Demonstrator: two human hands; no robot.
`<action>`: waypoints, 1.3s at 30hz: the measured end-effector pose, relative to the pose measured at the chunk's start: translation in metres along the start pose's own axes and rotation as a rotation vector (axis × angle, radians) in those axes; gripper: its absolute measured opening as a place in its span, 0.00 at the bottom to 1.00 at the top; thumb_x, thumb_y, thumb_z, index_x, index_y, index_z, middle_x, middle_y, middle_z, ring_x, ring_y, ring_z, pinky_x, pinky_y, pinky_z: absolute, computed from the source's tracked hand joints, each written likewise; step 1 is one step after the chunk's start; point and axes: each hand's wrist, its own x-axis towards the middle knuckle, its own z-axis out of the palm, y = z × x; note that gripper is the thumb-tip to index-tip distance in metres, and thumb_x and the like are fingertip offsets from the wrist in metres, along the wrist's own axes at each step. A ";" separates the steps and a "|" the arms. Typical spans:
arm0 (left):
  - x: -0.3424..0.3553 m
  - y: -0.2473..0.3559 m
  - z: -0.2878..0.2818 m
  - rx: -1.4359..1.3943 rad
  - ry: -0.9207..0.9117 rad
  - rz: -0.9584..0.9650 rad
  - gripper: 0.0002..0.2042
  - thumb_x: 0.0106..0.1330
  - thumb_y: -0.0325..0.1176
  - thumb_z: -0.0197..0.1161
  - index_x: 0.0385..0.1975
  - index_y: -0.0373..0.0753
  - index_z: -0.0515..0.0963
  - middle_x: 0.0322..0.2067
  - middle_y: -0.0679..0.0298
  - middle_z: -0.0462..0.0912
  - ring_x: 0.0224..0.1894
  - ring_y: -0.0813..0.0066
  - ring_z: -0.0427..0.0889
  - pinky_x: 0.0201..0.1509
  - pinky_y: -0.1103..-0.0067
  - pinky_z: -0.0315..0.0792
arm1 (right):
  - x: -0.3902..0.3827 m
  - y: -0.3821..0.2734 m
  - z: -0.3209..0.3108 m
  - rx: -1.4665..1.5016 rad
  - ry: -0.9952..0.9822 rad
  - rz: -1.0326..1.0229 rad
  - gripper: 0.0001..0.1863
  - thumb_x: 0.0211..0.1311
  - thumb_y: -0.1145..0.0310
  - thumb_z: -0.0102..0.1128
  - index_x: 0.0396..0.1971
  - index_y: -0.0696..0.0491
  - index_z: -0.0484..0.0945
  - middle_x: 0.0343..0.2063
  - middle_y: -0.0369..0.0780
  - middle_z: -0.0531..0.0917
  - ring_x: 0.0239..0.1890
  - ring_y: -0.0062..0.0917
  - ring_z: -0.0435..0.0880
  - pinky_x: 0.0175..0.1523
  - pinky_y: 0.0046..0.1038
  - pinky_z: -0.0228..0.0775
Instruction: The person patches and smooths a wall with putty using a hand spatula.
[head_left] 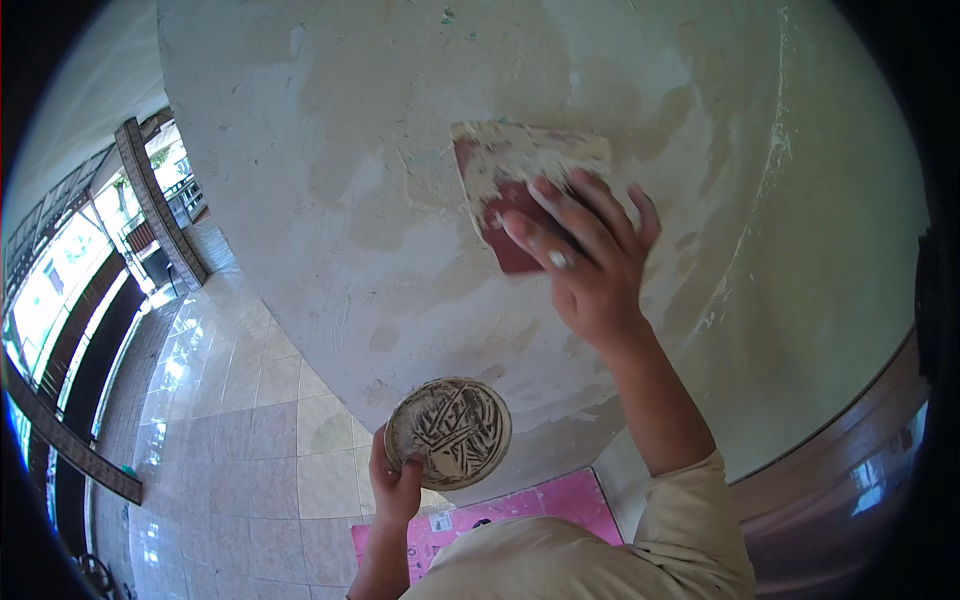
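My right hand [600, 265] presses a dark red, flexible putty scraper [515, 225] against the wall [330, 200]. Cream filler smears the scraper's far edge, and a white dab sits on one of my fingers. Patches of damp-looking and lighter filler mark the wall around it. Lower down, my left hand [398, 485] grips a round, shallow dish [448, 432] by its near left rim, thumb over the edge. Streaks of cream filler criss-cross the dish's dark inside. My left fingers under the dish are mostly hidden.
A pink printed sheet [570, 505] lies on the floor below me. Glossy beige tiles [250, 440] stretch to the left, toward a post [160, 205] and a barred gate. On the right, the wall meets a shiny brown surface [840, 480]. A pale scratched line [770, 170] runs down the wall.
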 end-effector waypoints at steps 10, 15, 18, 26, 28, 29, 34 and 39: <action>0.000 -0.009 0.006 -0.022 0.038 0.012 0.21 0.56 0.22 0.50 0.52 0.29 0.66 0.43 0.60 0.76 0.46 0.76 0.73 0.54 0.78 0.66 | -0.051 0.003 0.001 0.146 0.011 0.051 0.19 0.53 0.64 0.62 0.44 0.25 0.78 0.51 0.26 0.78 0.57 0.23 0.73 0.69 0.47 0.35; 0.000 -0.002 0.003 -0.010 0.037 0.008 0.21 0.55 0.21 0.51 0.52 0.29 0.67 0.43 0.61 0.76 0.46 0.76 0.73 0.54 0.79 0.66 | -0.019 0.010 0.013 -0.041 -0.107 0.106 0.24 0.54 0.69 0.58 0.49 0.26 0.77 0.53 0.27 0.76 0.58 0.24 0.71 0.66 0.46 0.40; 0.000 -0.003 0.005 -0.003 0.031 0.007 0.22 0.54 0.21 0.50 0.52 0.29 0.67 0.43 0.61 0.76 0.47 0.76 0.72 0.54 0.79 0.66 | -0.079 -0.012 0.016 0.071 -0.165 0.126 0.22 0.55 0.68 0.58 0.48 0.26 0.77 0.53 0.26 0.76 0.59 0.23 0.70 0.67 0.47 0.38; -0.006 -0.003 0.004 0.051 0.068 0.003 0.22 0.55 0.20 0.50 0.53 0.30 0.66 0.44 0.61 0.74 0.48 0.76 0.71 0.55 0.78 0.65 | -0.113 -0.012 -0.040 0.329 -0.035 0.184 0.15 0.58 0.70 0.60 0.46 0.43 0.77 0.50 0.38 0.78 0.53 0.32 0.76 0.62 0.41 0.57; -0.006 0.001 0.006 0.044 0.062 0.030 0.22 0.55 0.20 0.50 0.53 0.30 0.65 0.45 0.60 0.74 0.48 0.75 0.71 0.55 0.78 0.64 | -0.106 -0.013 -0.057 0.487 -0.010 0.376 0.13 0.59 0.71 0.59 0.45 0.49 0.75 0.46 0.41 0.78 0.49 0.30 0.78 0.56 0.34 0.63; -0.006 0.003 0.007 0.035 0.054 0.063 0.22 0.56 0.20 0.50 0.54 0.30 0.64 0.45 0.60 0.74 0.48 0.75 0.71 0.55 0.78 0.64 | -0.106 -0.015 -0.064 0.641 0.019 0.564 0.12 0.61 0.73 0.58 0.45 0.56 0.74 0.42 0.44 0.79 0.44 0.28 0.79 0.50 0.26 0.68; -0.008 0.015 0.014 0.053 0.021 0.145 0.21 0.60 0.21 0.52 0.55 0.31 0.62 0.47 0.60 0.73 0.50 0.75 0.69 0.56 0.78 0.63 | -0.123 -0.027 -0.097 0.961 -0.158 0.927 0.12 0.62 0.70 0.58 0.41 0.61 0.73 0.28 0.39 0.78 0.31 0.14 0.72 0.37 0.18 0.66; -0.008 0.025 0.018 0.010 -0.022 0.191 0.22 0.61 0.22 0.52 0.56 0.32 0.61 0.48 0.61 0.72 0.51 0.75 0.69 0.58 0.78 0.62 | -0.130 -0.036 -0.113 0.917 -0.454 0.755 0.10 0.58 0.70 0.62 0.36 0.60 0.75 0.25 0.41 0.79 0.26 0.21 0.76 0.35 0.23 0.68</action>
